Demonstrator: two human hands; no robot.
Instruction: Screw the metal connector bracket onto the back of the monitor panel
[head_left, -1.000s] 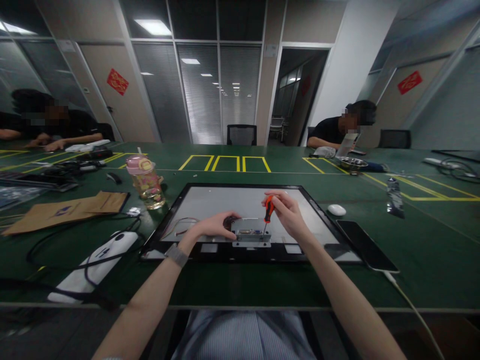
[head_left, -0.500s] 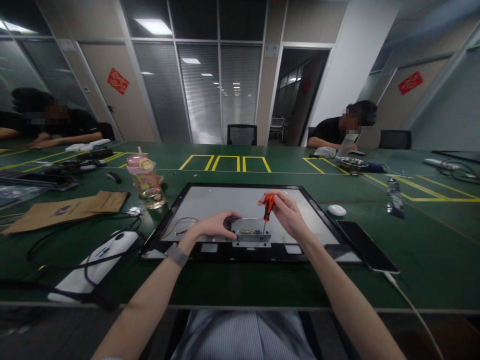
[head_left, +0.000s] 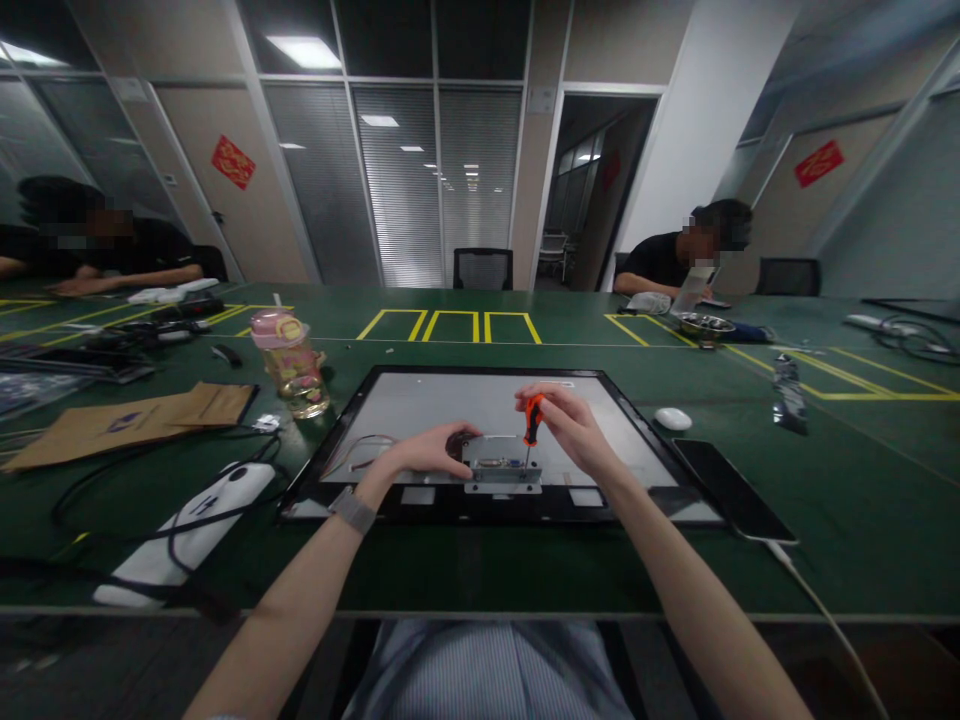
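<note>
A display panel (head_left: 465,400) with a black frame and a pale back lies flat on the table in front of me. Near its front edge sits a metal bracket (head_left: 504,488) with ports along it. My left hand (head_left: 429,452) grips the left end of this bracket between thumb and fingers; its fingertips are partly hidden behind. In my right hand (head_left: 568,422) is a screwdriver (head_left: 534,418) with an orange and black handle, held nearly upright. Its thin shaft points down at the bracket's right end, and the exact tip contact is too small to make out.
A pink-lided bottle (head_left: 291,365), a brown paper envelope (head_left: 135,425) and a white power strip (head_left: 191,535) with black cables lie left. On the right are a white mouse (head_left: 673,419) and a phone (head_left: 735,490) on a cable. Two people sit across the table.
The screwdriver handle and my right hand have shifted very slightly, with the grip a little changed. My left hand stays in place on the bracket.
</note>
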